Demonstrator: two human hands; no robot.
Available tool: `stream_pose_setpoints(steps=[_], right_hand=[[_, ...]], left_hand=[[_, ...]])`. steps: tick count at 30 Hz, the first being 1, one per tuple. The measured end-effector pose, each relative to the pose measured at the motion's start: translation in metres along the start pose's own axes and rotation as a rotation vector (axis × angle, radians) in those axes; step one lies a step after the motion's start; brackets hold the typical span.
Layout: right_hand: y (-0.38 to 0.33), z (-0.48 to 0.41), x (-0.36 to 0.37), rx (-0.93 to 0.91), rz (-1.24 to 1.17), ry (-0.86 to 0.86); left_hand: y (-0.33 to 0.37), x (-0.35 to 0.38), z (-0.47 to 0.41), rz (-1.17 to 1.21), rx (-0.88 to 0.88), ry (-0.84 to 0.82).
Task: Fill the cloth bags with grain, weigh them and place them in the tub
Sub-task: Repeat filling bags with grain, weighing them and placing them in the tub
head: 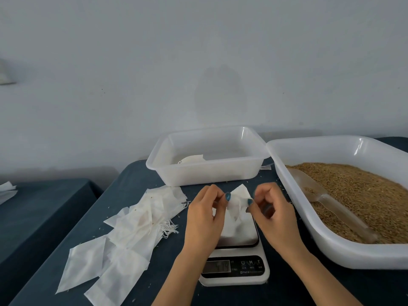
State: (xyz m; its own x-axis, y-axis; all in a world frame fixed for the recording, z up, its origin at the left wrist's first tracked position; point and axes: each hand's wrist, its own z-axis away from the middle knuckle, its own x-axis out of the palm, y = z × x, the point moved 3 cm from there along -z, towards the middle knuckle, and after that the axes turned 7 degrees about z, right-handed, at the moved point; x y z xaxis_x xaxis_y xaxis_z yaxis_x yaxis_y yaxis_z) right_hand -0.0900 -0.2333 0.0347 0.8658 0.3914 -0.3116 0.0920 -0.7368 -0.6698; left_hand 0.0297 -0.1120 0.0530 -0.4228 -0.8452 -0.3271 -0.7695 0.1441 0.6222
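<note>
While a white cloth bag [239, 198] is held over the platform of a digital kitchen scale [234, 265], a person's left hand [204, 214] and right hand [272, 214] each pinch its upper edge between thumb and forefinger, with the other fingers curled inward. Whether the bag's lower end rests on the platform cannot be told. The scale sits on a table [141, 175] draped in dark blue cloth, and its display is too blurred to read. Just behind the hands stands a clear plastic tub [205, 173] with one pale bag [191, 159] lying toward its left side. Beside it on the right, a larger white tub [331, 250] holds brown grain [371, 195], and a translucent scoop [324, 198] lies in the grain along the near wall. A loose pile of flat empty bags [132, 228], drawstrings trailing, spreads across the table left of the scale. Stray kernels dot the cloth around it.
</note>
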Motion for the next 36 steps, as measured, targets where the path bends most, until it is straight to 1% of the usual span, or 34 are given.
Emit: stream_pose_setpoints(steps=[2, 4, 8, 13, 16, 19, 20, 22, 24, 26, 33, 36], right_hand=[[-0.007, 0.004, 0.001, -0.134, 0.170, -0.017], [-0.012, 0.006, 0.002, -0.229, 0.312, -0.003], [-0.017, 0.008, 0.000, -0.288, 0.423, 0.061], [-0.020, 0.008, -0.003, -0.289, 0.440, 0.057], [-0.019, 0.007, 0.001, -0.269, 0.345, 0.009], [-0.017, 0.005, 0.002, -0.266, 0.323, 0.060], [-0.016, 0.004, 0.001, -0.265, 0.321, 0.085], [-0.016, 0.004, -0.001, -0.268, 0.282, 0.099], [-0.016, 0.004, -0.001, -0.282, 0.236, 0.078], [-0.017, 0.005, 0.000, -0.306, 0.234, 0.055], [-0.024, 0.007, -0.001, -0.408, 0.405, 0.017], [-0.025, 0.007, -0.001, -0.436, 0.448, -0.025]], left_hand=[[0.002, -0.001, 0.000, -0.021, 0.028, 0.012], [0.002, -0.001, -0.001, -0.032, 0.030, 0.012], [0.004, -0.001, 0.001, -0.017, 0.013, 0.000], [0.005, -0.001, 0.000, -0.027, 0.028, 0.012], [0.005, 0.002, 0.001, -0.030, 0.034, -0.021], [0.007, 0.001, 0.001, 0.050, 0.041, -0.058], [0.007, 0.001, 0.000, 0.104, 0.028, -0.103], [0.004, 0.004, 0.002, 0.173, -0.050, -0.272], [-0.001, 0.009, 0.005, 0.139, -0.125, -0.434], [-0.003, 0.011, 0.006, 0.113, -0.157, -0.494], [-0.011, 0.005, 0.004, 0.000, -0.186, -0.464], [-0.013, 0.005, 0.004, -0.061, -0.126, -0.466]])
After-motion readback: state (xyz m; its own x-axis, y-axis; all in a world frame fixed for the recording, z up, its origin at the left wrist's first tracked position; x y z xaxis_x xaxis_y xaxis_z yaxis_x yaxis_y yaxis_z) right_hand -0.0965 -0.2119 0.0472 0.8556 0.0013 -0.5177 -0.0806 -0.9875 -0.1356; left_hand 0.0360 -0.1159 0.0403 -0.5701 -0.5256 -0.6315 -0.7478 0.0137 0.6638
